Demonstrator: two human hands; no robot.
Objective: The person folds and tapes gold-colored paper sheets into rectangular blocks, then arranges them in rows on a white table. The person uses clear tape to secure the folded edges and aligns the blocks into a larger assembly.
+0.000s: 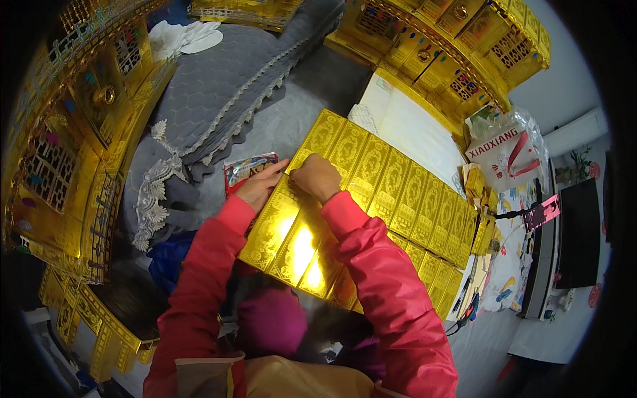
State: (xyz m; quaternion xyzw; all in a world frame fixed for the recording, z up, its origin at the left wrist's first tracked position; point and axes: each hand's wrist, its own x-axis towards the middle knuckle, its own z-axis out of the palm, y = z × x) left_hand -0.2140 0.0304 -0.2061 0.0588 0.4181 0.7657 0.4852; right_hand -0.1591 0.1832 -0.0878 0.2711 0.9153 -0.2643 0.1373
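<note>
A large shiny gold embossed sheet [378, 199], divided into long panels, lies across my lap and the grey surface. My left hand [257, 188] rests on its near left edge, fingers flat against the gold. My right hand [317, 178] is curled with fingertips pressed down on the sheet's upper left part; I cannot tell whether it pinches anything. Both arms wear red sleeves. A small red and silver foil packet [244, 170] lies just left of the sheet, touching my left hand.
A grey quilted blanket with lace trim [212, 86] covers the surface ahead. Gold ornate paper structures [60, 166] curve along the left and stand at the top right [458, 60]. A plastic bag [507, 149], white gloves [182, 36] and a dark screen [578, 232] lie around.
</note>
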